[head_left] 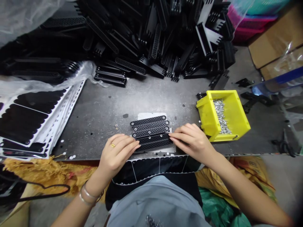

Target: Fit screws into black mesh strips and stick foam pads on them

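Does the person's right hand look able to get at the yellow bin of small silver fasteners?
Probably yes: the right hand lies right beside the yellow plastic bin, and nothing stands between them on the metal table.

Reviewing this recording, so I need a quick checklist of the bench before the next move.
1. Five black perforated plastic strips lie side by side: ok.
2. Left hand and right hand both touch the strips' ends: ok.
3. Strip ends line up evenly: not ok, they sit staggered.
4. Yellow plastic bin of silver fasteners stands beside the right hand: ok.
5. Fasteners seated in the strip holes: cannot tell.
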`<state>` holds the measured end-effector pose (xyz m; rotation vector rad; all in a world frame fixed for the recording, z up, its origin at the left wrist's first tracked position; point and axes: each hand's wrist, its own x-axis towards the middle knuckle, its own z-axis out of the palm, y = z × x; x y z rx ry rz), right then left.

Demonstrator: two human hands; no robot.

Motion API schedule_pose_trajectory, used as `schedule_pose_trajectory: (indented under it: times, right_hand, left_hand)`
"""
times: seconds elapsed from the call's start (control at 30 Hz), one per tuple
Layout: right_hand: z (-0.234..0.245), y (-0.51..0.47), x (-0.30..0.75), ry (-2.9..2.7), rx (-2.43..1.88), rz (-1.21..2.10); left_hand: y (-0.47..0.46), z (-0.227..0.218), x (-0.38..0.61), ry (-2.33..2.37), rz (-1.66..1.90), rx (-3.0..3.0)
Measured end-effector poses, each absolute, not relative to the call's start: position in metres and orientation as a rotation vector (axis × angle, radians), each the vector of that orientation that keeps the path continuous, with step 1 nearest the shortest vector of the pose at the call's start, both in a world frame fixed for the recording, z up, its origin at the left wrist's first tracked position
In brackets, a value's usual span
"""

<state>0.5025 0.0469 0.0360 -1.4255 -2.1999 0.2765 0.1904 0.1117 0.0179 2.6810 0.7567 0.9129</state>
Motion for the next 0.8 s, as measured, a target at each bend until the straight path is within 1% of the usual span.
schedule_pose_trajectory:
  times: [0.1, 0.23, 0.47, 0.67, 0.73, 0.8]
  right_hand:
    - [0.033, 0.038, 0.504, -2.101, -1.400, 0.390]
    - [0.027, 0.030, 0.505, -2.071, -1.386, 0.455]
    - [0.036, 0.021, 0.495, -2.225, -1.522, 0.236]
    - [0.046, 0.015, 0.477, -2.133, -1.694, 0.337]
    - [0.045, 0.015, 0.475, -2.159, -1.701, 0.272]
    - [0.044, 0.016, 0.474, -2.242, -1.680, 0.140]
  left_hand:
    - [0.106, 0.009, 0.189, 0.795, 0.965, 2.560]
    - [0.101, 0.005, 0.184, 0.788, 0.945, 2.642]
    - [0.100, 0.012, 0.186, 0.820, 0.907, 2.739]
    - [0.099, 0.007, 0.187, 0.872, 0.952, 2.699]
    - [0.098, 0.009, 0.192, 0.888, 0.962, 2.705]
    - [0.099, 0.014, 0.200, 0.885, 0.932, 2.711]
